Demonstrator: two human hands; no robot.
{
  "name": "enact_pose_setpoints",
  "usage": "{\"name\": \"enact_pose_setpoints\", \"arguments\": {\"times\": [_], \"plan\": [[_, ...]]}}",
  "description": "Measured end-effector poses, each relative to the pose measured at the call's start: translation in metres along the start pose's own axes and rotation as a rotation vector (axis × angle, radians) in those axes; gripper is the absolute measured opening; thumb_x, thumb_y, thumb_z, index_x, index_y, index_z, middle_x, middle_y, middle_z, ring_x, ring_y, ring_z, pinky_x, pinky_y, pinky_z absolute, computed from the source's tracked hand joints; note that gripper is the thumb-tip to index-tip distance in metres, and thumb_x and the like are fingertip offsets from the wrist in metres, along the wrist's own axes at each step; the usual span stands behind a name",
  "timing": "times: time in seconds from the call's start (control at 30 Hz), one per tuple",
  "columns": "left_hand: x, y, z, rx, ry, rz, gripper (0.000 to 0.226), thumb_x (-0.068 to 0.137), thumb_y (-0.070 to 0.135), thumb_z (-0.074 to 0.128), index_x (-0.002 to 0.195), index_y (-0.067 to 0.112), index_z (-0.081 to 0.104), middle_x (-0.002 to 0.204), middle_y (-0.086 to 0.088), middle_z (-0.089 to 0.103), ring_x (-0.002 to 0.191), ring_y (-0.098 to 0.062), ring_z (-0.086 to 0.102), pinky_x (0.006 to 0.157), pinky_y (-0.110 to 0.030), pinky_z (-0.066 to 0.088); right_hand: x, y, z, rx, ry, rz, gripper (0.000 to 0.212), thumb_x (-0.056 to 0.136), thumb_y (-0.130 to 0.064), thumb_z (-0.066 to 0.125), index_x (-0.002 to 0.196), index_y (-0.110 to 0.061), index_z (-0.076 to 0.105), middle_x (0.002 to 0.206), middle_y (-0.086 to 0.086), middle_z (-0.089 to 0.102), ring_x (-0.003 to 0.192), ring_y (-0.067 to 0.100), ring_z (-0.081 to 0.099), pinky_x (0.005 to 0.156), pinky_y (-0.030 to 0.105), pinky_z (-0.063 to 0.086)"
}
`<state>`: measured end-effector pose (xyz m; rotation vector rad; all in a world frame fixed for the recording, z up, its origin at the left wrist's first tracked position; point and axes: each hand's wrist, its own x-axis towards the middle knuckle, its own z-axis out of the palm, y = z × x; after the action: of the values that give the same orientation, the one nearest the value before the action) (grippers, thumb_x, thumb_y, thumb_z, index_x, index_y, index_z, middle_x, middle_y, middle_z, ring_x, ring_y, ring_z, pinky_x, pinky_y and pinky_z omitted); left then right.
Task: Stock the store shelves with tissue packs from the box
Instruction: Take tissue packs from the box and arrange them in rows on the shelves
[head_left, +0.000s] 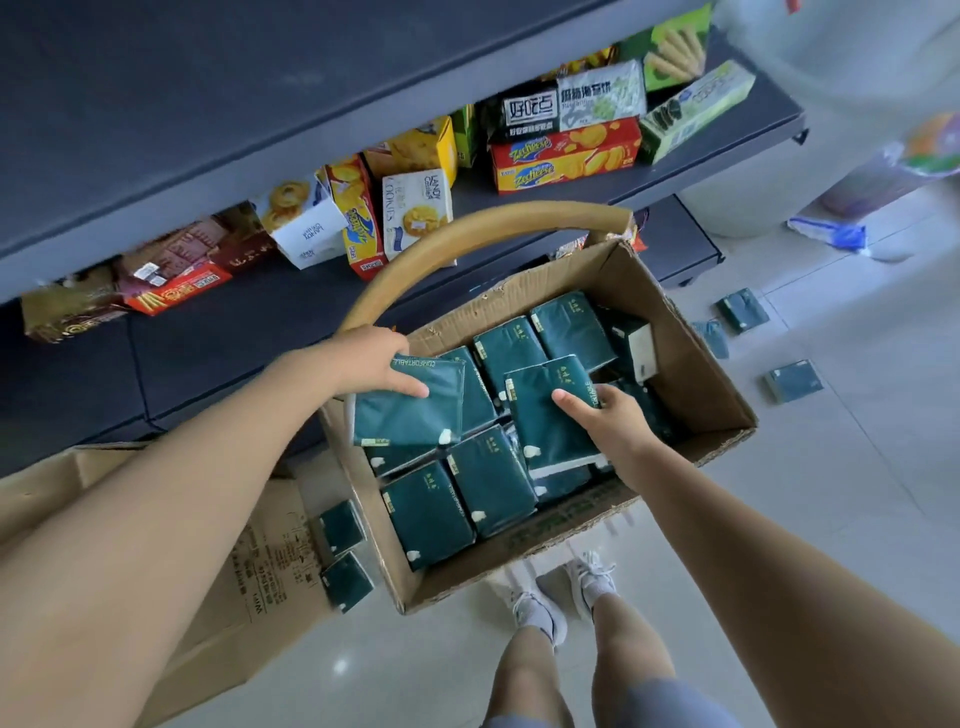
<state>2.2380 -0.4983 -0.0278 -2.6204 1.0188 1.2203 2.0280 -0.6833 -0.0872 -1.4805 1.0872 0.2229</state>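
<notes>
- Left hand (363, 364): bare, skin uncovered to the fingertips.
- Right hand (608, 418): bare, likewise uncovered.
- Left arm (171, 493): bare from the wrist to the picture's edge.
- Right arm (779, 561): bare along its whole visible length.
- Shorts (670, 701): grey-blue cloth, plain, seen only at the bottom edge; hems end above the knees.
- Legs (631, 644): bare from the hems down to the ankles.
- Left shoe (522, 605): white lace-up trainer with white laces; detail blurred.
- Right shoe (587, 574): matching white lace-up trainer.
- Ankle band (543, 623): white, low-cut; sock or shoe collar cannot be told.
</notes>
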Motion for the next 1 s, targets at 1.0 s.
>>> {"name": "enact_pose_setpoints", "arguments": {"times": [1.0], "plan": [[-0.309, 0.173, -0.167, -0.692, 1.086, -0.019, 0.022, 0.086, 0.029, 0.068, 0.086, 0.048, 0.058, 0.081, 0.028, 0.065, 0.079, 0.006, 0.062, 0.07, -0.02, 0.05, -0.165, -0.322, -0.202, -0.338, -0.148, -0.886, 0.027, 0.08, -0.03, 0.075, 0.098, -0.014, 0.062, 0.089, 0.002, 0.068, 0.081, 0.019, 0.065, 0.071, 0.031, 0.054]]}}
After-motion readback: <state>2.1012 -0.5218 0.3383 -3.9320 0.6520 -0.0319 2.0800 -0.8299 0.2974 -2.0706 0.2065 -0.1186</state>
